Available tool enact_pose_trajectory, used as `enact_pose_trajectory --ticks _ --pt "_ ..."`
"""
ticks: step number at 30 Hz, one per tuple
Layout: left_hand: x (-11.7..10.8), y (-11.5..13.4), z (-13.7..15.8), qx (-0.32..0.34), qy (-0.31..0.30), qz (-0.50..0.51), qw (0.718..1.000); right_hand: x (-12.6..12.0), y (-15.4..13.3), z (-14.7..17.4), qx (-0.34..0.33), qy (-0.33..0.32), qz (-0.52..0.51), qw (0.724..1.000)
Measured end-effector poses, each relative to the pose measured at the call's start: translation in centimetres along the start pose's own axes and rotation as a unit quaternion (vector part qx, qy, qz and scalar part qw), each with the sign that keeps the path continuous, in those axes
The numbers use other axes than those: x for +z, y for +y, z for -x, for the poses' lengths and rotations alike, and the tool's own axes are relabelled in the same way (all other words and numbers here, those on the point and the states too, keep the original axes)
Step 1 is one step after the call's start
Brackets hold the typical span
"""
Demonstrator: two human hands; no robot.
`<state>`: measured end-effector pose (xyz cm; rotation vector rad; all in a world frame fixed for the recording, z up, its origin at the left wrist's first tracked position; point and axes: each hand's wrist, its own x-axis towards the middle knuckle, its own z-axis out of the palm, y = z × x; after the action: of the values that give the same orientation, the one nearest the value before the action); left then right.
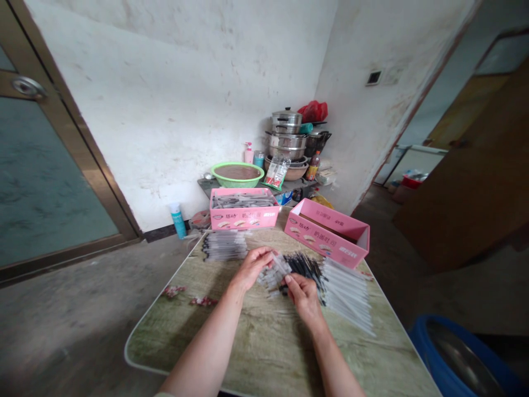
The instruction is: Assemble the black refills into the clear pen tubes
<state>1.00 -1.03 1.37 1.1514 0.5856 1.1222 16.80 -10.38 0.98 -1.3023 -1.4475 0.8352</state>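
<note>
Between my hands is a slim clear plastic tube (281,266), blurred, running from the fingertips of one to those of the other. My left hand (254,268) pinches its upper left end. At the lower right end, the thumb and fingers of my right hand (305,296) are closed on it. Small clear pieces (268,280) lie in a loose heap under my fingers. Just beyond my right hand is a pile of thin black-ended sticks (306,264), like pen refills. Long translucent tubes (347,295) fan out to its right. A neat bundle of dark-tipped translucent tubes (226,245) lies at the back left.
A pink box (244,217) full of similar sticks stands at the table's (185,336) far edge. Another pink box (328,238) sits right of it. Behind are a green basin (237,182) and stacked steel pots (287,143). A blue tub (458,358) stands at right.
</note>
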Motion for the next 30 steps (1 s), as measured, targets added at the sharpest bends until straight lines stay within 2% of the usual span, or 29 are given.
enact_pose_trajectory --ticks 2,5,8,10,11,13,15,16,19,22,24,26,27,29,30 --pt "-0.1 -0.2 -0.2 -0.006 0.02 -0.011 1.0 0.1 0.0 0.0 -0.004 -0.001 0.004 1.0" --pt "-0.1 -0.7 -0.4 -0.026 0.058 -0.024 0.998 0.4 -0.2 0.2 -0.065 0.021 0.091 0.994" --pt "0.0 -0.9 -0.4 -0.051 0.109 -0.031 0.992 0.6 -0.4 0.4 -0.139 0.052 0.226 0.963" --pt "0.1 -0.8 -0.4 -0.059 0.129 -0.034 0.989 0.7 -0.5 0.4 -0.155 0.071 0.272 0.947" --pt "0.1 -0.6 -0.3 -0.056 0.127 -0.035 0.99 0.8 -0.5 0.4 -0.149 0.076 0.268 0.949" --pt "0.1 -0.3 -0.2 -0.033 0.102 -0.038 0.994 0.7 -0.5 0.2 -0.108 0.058 0.209 0.97" --pt "0.0 0.2 -0.1 -0.005 0.063 -0.048 0.997 0.7 -0.4 0.1 -0.034 0.001 0.09 0.995" --pt "0.0 0.4 0.0 0.004 0.041 -0.056 0.998 0.7 -0.3 0.0 0.008 -0.035 0.021 0.999" --pt "0.2 0.8 0.2 0.01 -0.021 -0.081 0.996 0.8 -0.3 0.0 0.099 -0.105 -0.145 0.979" --pt "0.6 0.6 0.3 0.005 -0.049 -0.086 0.995 0.8 -0.3 0.0 0.101 -0.106 -0.17 0.974" --pt "0.8 0.1 0.3 -0.006 -0.032 -0.082 0.996 0.7 -0.3 0.0 0.067 -0.084 -0.111 0.988" --pt "0.8 -0.5 0.1 -0.021 0.003 -0.076 0.997 0.6 -0.2 0.1 0.008 -0.041 0.009 0.999" --pt "0.7 -0.7 0.0 -0.028 0.027 -0.072 0.997 0.6 -0.1 0.1 -0.025 -0.017 0.086 0.996" --pt "0.1 -0.7 -0.4 -0.039 0.098 -0.059 0.993 0.7 0.2 0.4 -0.085 0.024 0.247 0.965" --pt "-0.4 -0.6 -0.6 -0.036 0.158 -0.05 0.985 0.7 0.3 0.6 -0.107 0.035 0.317 0.942"
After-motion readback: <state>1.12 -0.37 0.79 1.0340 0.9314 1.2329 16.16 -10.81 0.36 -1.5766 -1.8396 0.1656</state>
